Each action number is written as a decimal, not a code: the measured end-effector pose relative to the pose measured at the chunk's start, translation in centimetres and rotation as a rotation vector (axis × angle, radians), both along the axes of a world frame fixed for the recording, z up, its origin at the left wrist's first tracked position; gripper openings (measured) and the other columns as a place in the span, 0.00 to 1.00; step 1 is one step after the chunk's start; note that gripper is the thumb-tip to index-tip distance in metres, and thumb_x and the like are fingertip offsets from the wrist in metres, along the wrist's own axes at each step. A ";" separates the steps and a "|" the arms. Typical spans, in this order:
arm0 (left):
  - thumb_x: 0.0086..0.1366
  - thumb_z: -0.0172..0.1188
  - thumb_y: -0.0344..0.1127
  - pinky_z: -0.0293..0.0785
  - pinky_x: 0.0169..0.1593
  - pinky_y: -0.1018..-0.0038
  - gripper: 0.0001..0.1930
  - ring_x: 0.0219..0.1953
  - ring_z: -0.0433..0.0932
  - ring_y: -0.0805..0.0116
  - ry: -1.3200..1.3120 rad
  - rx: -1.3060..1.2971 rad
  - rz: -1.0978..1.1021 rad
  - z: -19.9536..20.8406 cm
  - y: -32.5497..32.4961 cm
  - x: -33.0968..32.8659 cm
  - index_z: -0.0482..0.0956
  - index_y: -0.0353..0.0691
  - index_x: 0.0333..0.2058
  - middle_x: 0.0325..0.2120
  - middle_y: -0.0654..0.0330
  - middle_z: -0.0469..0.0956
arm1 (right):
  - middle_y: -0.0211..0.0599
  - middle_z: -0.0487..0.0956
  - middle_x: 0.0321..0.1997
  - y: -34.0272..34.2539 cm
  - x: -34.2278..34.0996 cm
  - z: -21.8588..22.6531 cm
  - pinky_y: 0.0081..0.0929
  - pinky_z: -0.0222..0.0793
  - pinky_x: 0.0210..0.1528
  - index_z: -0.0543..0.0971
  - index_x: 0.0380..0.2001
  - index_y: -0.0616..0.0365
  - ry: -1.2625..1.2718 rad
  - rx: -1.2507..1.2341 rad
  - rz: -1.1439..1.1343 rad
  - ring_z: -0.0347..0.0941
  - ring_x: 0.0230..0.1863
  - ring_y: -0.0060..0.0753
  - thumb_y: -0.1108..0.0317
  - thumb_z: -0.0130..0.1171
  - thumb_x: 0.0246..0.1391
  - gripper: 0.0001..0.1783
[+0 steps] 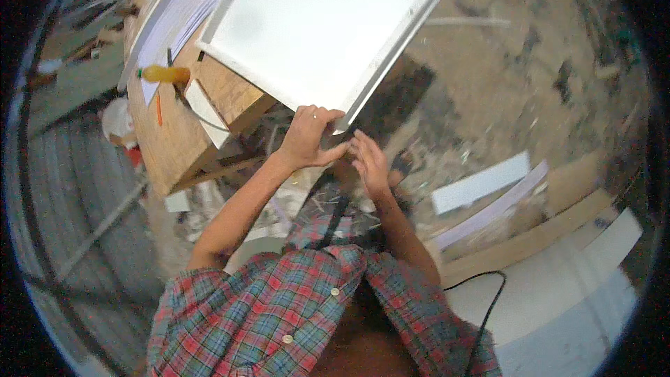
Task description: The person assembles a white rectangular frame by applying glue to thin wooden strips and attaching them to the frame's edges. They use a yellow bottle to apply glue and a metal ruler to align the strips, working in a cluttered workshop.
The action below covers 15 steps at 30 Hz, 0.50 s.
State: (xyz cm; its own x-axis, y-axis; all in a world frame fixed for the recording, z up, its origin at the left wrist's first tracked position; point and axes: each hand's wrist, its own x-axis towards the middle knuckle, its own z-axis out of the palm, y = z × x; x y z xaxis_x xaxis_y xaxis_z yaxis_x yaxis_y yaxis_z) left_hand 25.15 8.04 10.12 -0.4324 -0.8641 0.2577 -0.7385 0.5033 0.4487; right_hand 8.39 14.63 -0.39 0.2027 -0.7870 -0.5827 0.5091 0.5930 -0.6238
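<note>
A large white panel [314,35] with raised grey edge strips lies tilted across the upper middle, its near corner pointing toward me. My left hand [307,137] is at that corner, fingers bent over the edge and thumb held below, gripping it. Just right of the corner is my right hand [370,164], its fingers stretched upward and slightly curved. It seems to hold nothing; whether its fingertips touch the edge strip is too blurred to tell.
A wooden table [178,157] stands at the left, bearing a yellow-orange bottle [165,74], an orange pencil-like stick [159,109] and a small white board [207,115]. White strips [481,183] and brown boards [530,234] lie at the right. A black cable [499,293] loops beside me.
</note>
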 end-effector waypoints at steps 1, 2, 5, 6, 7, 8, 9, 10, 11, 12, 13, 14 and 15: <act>0.49 0.72 0.44 0.64 0.42 0.63 0.30 0.33 0.72 0.58 0.034 -0.016 0.015 0.8 0.2 -0.3 0.71 0.41 0.49 0.29 0.60 0.73 | 0.44 0.80 0.49 0.1 -2.3 0.7 0.27 0.70 0.47 0.78 0.49 0.65 0.030 -0.033 -0.006 0.76 0.49 0.34 0.52 0.51 0.67 0.24; 0.49 0.73 0.46 0.66 0.46 0.61 0.36 0.37 0.73 0.57 0.044 0.012 0.093 1.2 1.3 -0.3 0.69 0.41 0.54 0.33 0.59 0.74 | 0.42 0.81 0.47 0.8 -4.7 0.2 0.29 0.71 0.46 0.78 0.49 0.65 0.046 -0.053 -0.001 0.77 0.47 0.35 0.51 0.51 0.67 0.25; 0.50 0.73 0.45 0.66 0.49 0.61 0.35 0.41 0.73 0.57 0.133 -0.034 0.470 -1.2 5.3 -1.0 0.69 0.42 0.54 0.35 0.59 0.75 | 0.37 0.82 0.36 3.6 -14.9 -6.2 0.26 0.69 0.35 0.80 0.38 0.63 0.366 -0.026 0.244 0.76 0.35 0.29 0.50 0.52 0.65 0.23; 0.51 0.72 0.44 0.66 0.51 0.60 0.33 0.44 0.73 0.56 0.157 -0.060 0.533 -1.2 6.0 -1.4 0.69 0.42 0.54 0.38 0.57 0.75 | 0.36 0.82 0.34 4.4 -19.0 -8.2 0.25 0.67 0.33 0.80 0.32 0.63 0.531 -0.070 0.350 0.76 0.34 0.27 0.50 0.52 0.65 0.24; 0.51 0.71 0.43 0.66 0.51 0.60 0.33 0.44 0.73 0.55 0.153 -0.107 0.550 -1.5 6.3 -2.4 0.69 0.41 0.54 0.39 0.57 0.75 | 0.35 0.80 0.25 5.0 -23.2 -9.5 0.28 0.67 0.32 0.79 0.24 0.62 0.806 -0.147 0.534 0.73 0.28 0.26 0.51 0.54 0.63 0.24; 0.51 0.71 0.43 0.66 0.52 0.60 0.33 0.45 0.73 0.55 0.147 -0.155 0.579 -1.9 6.4 -3.1 0.69 0.41 0.54 0.40 0.56 0.75 | 0.37 0.78 0.21 5.6 -27.7 -12.2 0.30 0.68 0.33 0.79 0.22 0.64 0.949 -0.524 0.638 0.73 0.25 0.28 0.52 0.56 0.61 0.24; 0.52 0.71 0.42 0.66 0.52 0.60 0.32 0.46 0.72 0.54 0.128 -0.192 0.637 -2.8 6.7 -2.9 0.69 0.41 0.54 0.41 0.55 0.75 | 0.42 0.82 0.24 6.3 -31.1 -12.0 0.35 0.70 0.36 0.82 0.24 0.60 1.071 -0.615 0.862 0.77 0.27 0.33 0.47 0.51 0.62 0.27; 0.51 0.71 0.42 0.67 0.52 0.60 0.33 0.46 0.73 0.53 0.171 -0.152 0.576 -2.2 4.7 -4.0 0.69 0.40 0.54 0.40 0.55 0.76 | 0.42 0.85 0.29 8.6 -38.3 -16.8 0.39 0.71 0.40 0.85 0.27 0.53 1.428 -0.672 1.221 0.80 0.31 0.40 0.41 0.42 0.64 0.32; 0.50 0.71 0.42 0.67 0.52 0.60 0.33 0.46 0.74 0.52 0.165 -0.102 0.548 -2.3 4.0 -4.6 0.70 0.40 0.54 0.40 0.54 0.76 | 0.40 0.85 0.31 9.7 -40.7 -15.9 0.40 0.71 0.44 0.87 0.31 0.47 1.330 -0.439 1.306 0.81 0.35 0.42 0.36 0.36 0.63 0.35; 0.51 0.70 0.43 0.67 0.53 0.59 0.33 0.47 0.73 0.50 0.232 -0.083 0.551 -2.3 5.0 -3.6 0.70 0.40 0.54 0.41 0.52 0.76 | 0.42 0.83 0.28 10.1 -42.0 -14.2 0.45 0.73 0.38 0.84 0.31 0.48 1.419 -0.463 1.333 0.80 0.28 0.40 0.41 0.38 0.63 0.30; 0.51 0.69 0.43 0.67 0.52 0.59 0.32 0.47 0.73 0.50 0.205 -0.109 0.562 -1.8 5.9 -2.8 0.70 0.41 0.55 0.41 0.53 0.76 | 0.41 0.83 0.24 9.9 -42.2 -11.5 0.40 0.75 0.32 0.84 0.32 0.54 1.345 -0.174 1.278 0.79 0.23 0.36 0.47 0.48 0.63 0.25; 0.51 0.69 0.42 0.67 0.52 0.59 0.32 0.47 0.73 0.50 0.178 -0.132 0.567 -1.3 6.9 -1.9 0.70 0.41 0.55 0.41 0.53 0.76 | 0.41 0.83 0.24 9.3 -41.1 -11.6 0.38 0.74 0.29 0.84 0.30 0.56 1.227 -0.107 1.072 0.78 0.22 0.35 0.49 0.51 0.62 0.23; 0.52 0.69 0.42 0.67 0.52 0.59 0.32 0.47 0.74 0.50 0.158 -0.152 0.555 -0.9 7.6 -1.1 0.70 0.42 0.55 0.41 0.53 0.77 | 0.41 0.82 0.23 9.9 -41.5 -12.3 0.36 0.74 0.27 0.84 0.29 0.58 1.102 -0.030 0.858 0.78 0.21 0.35 0.52 0.54 0.61 0.21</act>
State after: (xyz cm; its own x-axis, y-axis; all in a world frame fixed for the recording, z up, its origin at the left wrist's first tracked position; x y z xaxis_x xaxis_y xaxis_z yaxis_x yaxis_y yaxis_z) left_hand 24.08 15.66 9.20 0.1274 -0.8983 0.4206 -0.8395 0.1281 0.5280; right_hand -33.07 24.53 -12.67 0.0763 -0.6674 -0.7408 -0.7565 0.4453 -0.4790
